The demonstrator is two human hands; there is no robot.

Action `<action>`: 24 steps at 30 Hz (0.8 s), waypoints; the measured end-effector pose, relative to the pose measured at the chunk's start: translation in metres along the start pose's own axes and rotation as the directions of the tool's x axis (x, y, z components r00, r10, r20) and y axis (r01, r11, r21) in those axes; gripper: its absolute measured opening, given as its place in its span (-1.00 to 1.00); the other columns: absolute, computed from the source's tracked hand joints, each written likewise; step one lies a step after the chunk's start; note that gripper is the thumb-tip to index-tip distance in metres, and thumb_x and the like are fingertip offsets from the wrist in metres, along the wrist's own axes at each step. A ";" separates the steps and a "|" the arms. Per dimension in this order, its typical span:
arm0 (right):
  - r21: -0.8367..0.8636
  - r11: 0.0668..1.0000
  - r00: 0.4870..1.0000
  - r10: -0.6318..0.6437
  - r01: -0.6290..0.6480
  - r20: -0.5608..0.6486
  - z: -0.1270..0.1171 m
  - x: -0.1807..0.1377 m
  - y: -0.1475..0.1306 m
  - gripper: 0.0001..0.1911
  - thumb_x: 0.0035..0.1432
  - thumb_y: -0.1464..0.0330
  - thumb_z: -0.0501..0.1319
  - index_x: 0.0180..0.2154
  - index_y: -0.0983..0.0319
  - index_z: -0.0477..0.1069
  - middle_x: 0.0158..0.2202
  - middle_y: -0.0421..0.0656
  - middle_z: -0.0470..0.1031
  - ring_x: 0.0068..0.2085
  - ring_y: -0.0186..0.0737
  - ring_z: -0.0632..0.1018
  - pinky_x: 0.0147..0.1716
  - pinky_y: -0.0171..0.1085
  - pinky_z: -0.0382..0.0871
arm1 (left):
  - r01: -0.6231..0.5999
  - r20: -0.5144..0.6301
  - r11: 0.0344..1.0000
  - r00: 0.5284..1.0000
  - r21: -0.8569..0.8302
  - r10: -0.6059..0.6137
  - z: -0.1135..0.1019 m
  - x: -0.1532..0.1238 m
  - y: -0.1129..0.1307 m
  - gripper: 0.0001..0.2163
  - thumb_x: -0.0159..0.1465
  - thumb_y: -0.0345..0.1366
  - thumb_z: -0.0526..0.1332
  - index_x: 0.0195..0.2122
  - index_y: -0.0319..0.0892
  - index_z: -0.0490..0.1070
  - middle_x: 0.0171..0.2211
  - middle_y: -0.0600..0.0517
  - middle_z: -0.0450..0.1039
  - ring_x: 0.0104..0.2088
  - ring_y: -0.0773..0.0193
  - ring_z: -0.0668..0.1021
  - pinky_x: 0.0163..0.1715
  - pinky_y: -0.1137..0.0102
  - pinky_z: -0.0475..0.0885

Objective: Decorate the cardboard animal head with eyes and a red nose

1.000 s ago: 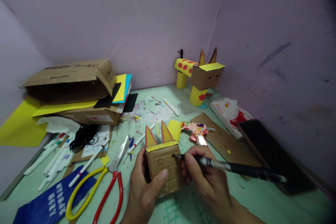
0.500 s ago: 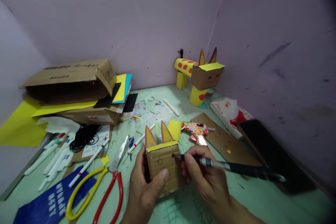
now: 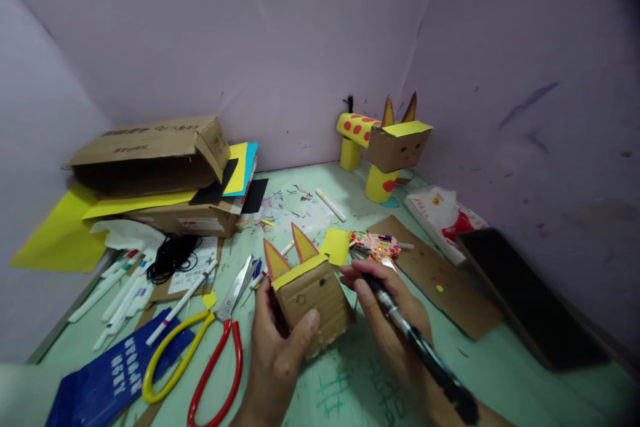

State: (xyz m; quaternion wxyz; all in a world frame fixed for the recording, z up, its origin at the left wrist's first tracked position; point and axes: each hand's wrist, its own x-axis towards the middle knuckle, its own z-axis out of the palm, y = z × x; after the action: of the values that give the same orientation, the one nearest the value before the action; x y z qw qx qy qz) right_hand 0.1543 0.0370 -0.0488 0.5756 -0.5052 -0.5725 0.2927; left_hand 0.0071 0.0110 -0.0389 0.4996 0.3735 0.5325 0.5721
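My left hand grips a small cardboard box by its left side, thumb across the front. The box leans to the left. It has a yellow strip on its top edge and two pointed yellow ears with reddish rims. A dark filled eye shows on its right, an outlined one on its left. My right hand, just right of the box, holds a black pen whose tip points up and left, away from the cardboard. Scissors with one yellow and one red handle lie left of my left hand.
A spotted yellow cardboard animal stands by the back wall. At left are a cardboard carton, black cord, white markers and a blue pouch. A tissue pack and a dark phone-like slab lie at right.
The pen has come off the box's right eye, and my right hand has swung its tip upward. The box has tilted to the left in my left hand.
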 end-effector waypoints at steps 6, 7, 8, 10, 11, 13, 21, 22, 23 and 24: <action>-0.108 0.992 0.996 -0.066 0.071 0.056 -0.002 -0.002 0.009 -0.86 0.25 0.34 0.17 -0.18 0.05 0.47 -0.25 -0.24 0.65 -0.26 -0.22 0.64 -0.27 -0.30 0.50 | 0.002 0.051 1.000 0.999 0.005 -0.002 -0.005 0.001 -0.005 -0.18 0.09 -0.07 0.36 0.28 -0.11 -0.04 0.18 -0.16 0.31 0.15 -0.11 0.39 0.11 0.07 0.30; -0.119 0.989 0.996 -0.079 0.085 0.050 -0.002 -0.002 0.010 -0.87 0.25 0.34 0.17 -0.18 0.06 0.47 -0.25 -0.24 0.65 -0.25 -0.22 0.64 -0.26 -0.30 0.50 | 0.008 0.066 1.000 0.998 -0.027 -0.006 -0.006 0.000 -0.006 -0.18 0.10 -0.07 0.36 0.29 -0.09 -0.05 0.21 -0.14 0.29 0.18 -0.10 0.36 0.14 0.08 0.28; -0.127 0.987 0.995 -0.091 0.096 0.048 -0.002 -0.002 0.011 -0.87 0.25 0.34 0.17 -0.18 0.06 0.46 -0.25 -0.24 0.64 -0.25 -0.22 0.64 -0.26 -0.31 0.50 | 0.018 0.080 0.998 0.997 -0.062 -0.013 -0.008 0.000 -0.007 -0.19 0.10 -0.08 0.35 0.30 -0.07 -0.06 0.23 -0.12 0.27 0.21 -0.09 0.33 0.15 0.10 0.26; -0.129 0.985 0.992 -0.106 0.114 0.065 -0.002 0.000 0.010 -0.86 0.25 0.34 0.17 -0.17 0.06 0.46 -0.24 -0.23 0.64 -0.25 -0.22 0.64 -0.28 -0.32 0.51 | 0.043 0.097 0.994 0.995 -0.102 -0.033 -0.010 0.000 -0.008 -0.20 0.11 -0.10 0.34 0.30 -0.07 -0.06 0.25 -0.10 0.26 0.23 -0.08 0.32 0.16 0.13 0.26; -0.126 0.985 0.991 -0.112 0.120 0.066 -0.002 0.000 0.009 -0.86 0.25 0.34 0.17 -0.16 0.07 0.47 -0.24 -0.23 0.65 -0.25 -0.22 0.64 -0.28 -0.32 0.51 | 0.047 0.101 0.994 0.994 -0.102 -0.036 -0.011 0.000 -0.008 -0.20 0.10 -0.11 0.34 0.29 -0.08 -0.05 0.23 -0.11 0.28 0.21 -0.08 0.33 0.14 0.14 0.29; -0.116 0.985 0.992 -0.122 0.124 0.027 -0.004 0.000 0.007 -0.85 0.25 0.33 0.18 -0.14 0.07 0.47 -0.26 -0.22 0.66 -0.26 -0.22 0.65 -0.28 -0.32 0.52 | 0.027 0.120 0.995 0.993 -0.092 -0.015 -0.011 0.000 -0.008 -0.21 0.08 -0.14 0.37 0.27 -0.11 -0.02 0.18 -0.13 0.34 0.17 -0.07 0.39 0.09 0.17 0.35; 0.135 0.968 0.976 -0.216 0.213 0.005 -0.015 -0.004 -0.015 -0.85 0.20 0.38 0.24 -0.23 0.04 0.55 -0.52 -0.31 0.57 -0.54 -0.35 0.57 -0.48 -0.41 0.48 | -0.076 0.176 0.992 0.980 -0.100 0.093 -0.007 0.006 -0.006 -0.33 0.10 -0.19 0.36 0.18 -0.16 0.08 0.08 -0.12 0.42 0.07 -0.03 0.48 0.03 0.21 0.38; 0.159 0.975 0.987 -0.159 0.155 0.013 -0.013 -0.001 -0.022 -0.87 0.19 0.39 0.24 -0.28 0.07 0.56 -0.58 -0.32 0.53 -0.59 -0.36 0.55 -0.55 -0.44 0.45 | -0.083 0.181 0.992 0.978 -0.099 0.100 -0.008 0.007 -0.006 -0.34 0.10 -0.20 0.35 0.18 -0.16 0.08 0.07 -0.12 0.43 0.06 -0.02 0.49 0.02 0.21 0.38; 0.181 0.977 0.992 -0.119 0.111 0.032 -0.011 0.002 -0.029 -0.90 0.17 0.39 0.25 -0.33 0.10 0.55 -0.63 -0.33 0.49 -0.63 -0.37 0.52 -0.60 -0.44 0.42 | -0.088 0.188 0.991 0.977 -0.101 0.105 -0.009 0.008 -0.007 -0.35 0.11 -0.20 0.35 0.17 -0.16 0.10 0.06 -0.11 0.44 0.05 -0.01 0.49 0.01 0.21 0.38; 0.205 0.976 0.994 -0.090 0.076 0.058 -0.008 0.006 -0.036 -0.93 0.15 0.38 0.27 -0.37 0.13 0.54 -0.67 -0.33 0.46 -0.65 -0.36 0.51 -0.62 -0.43 0.42 | -0.092 0.195 0.990 0.975 -0.103 0.110 -0.009 0.009 -0.007 -0.37 0.11 -0.21 0.35 0.15 -0.16 0.12 0.05 -0.11 0.45 0.04 -0.01 0.50 0.01 0.22 0.38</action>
State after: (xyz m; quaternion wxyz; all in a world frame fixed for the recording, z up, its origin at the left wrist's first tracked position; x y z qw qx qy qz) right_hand 0.1542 0.0292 -0.0127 0.6162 -0.4094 -0.5793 0.3422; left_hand -0.0025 0.0171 -0.0479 0.5379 0.4318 0.4324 0.5807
